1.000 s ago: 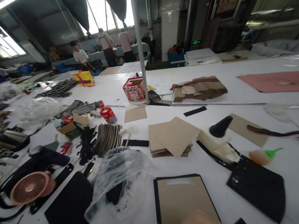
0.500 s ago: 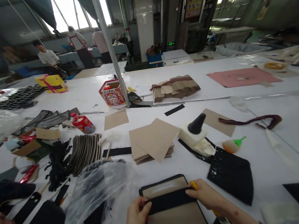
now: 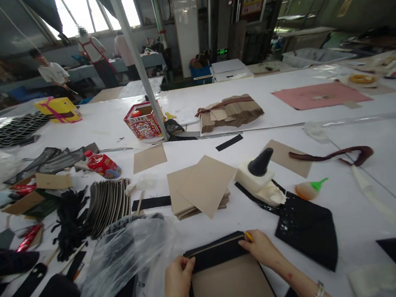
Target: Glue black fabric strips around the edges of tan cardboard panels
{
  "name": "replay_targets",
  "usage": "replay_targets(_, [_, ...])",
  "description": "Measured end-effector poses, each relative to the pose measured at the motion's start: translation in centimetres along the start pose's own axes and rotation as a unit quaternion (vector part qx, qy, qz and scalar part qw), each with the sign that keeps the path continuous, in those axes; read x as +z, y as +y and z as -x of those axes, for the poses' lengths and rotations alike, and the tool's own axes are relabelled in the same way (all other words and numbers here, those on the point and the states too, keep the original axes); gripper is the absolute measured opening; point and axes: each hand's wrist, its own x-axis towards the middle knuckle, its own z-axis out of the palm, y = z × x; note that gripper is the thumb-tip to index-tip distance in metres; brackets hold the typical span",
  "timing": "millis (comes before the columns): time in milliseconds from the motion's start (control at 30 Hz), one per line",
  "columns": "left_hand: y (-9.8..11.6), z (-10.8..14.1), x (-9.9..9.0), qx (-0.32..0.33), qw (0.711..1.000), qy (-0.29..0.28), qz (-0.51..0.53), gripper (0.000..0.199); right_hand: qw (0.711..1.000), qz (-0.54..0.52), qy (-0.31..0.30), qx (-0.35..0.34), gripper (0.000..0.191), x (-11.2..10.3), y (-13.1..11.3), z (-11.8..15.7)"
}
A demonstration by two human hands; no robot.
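A black strip (image 3: 219, 253) lies across the top part of a tan board (image 3: 233, 287) with black edges. My left hand (image 3: 178, 278) pinches the strip's left end, and my right hand (image 3: 263, 249) pinches its right end, with a small yellow object (image 3: 249, 236) showing at its fingers. Beyond the board is a stack of tan sheets (image 3: 203, 185), its top sheet turned askew. To the right, a white bottle with a black cap (image 3: 260, 176) rests beside a black piece marked with white spots (image 3: 309, 228).
Clear plastic film (image 3: 122, 269) and a bundle of curved strips (image 3: 107, 204) lie on the left. A red bottle (image 3: 102, 163) and an open box (image 3: 37, 192) are farther back. A pole (image 3: 136, 58) rises behind the stack. Several people stand in the background.
Both hands have moved the black strip away from me, from lower on the board to its far edge. The view has shifted slightly.
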Motion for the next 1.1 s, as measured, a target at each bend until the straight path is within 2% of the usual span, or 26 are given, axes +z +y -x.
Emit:
replay_targets(367, [-0.1, -0.3, 0.4, -0.008, 1.000, 0.016, -0.018, 0.029, 0.998, 0.050, 0.027, 0.012, 0.019, 0.7, 0.2, 0.0])
replay_targets(1100, [-0.9, -0.4, 1.2, -0.004, 0.999, 0.023, 0.036, 0.026, 0.998, 0.058, 0.027, 0.007, 0.020, 1.1, 0.8, -0.4])
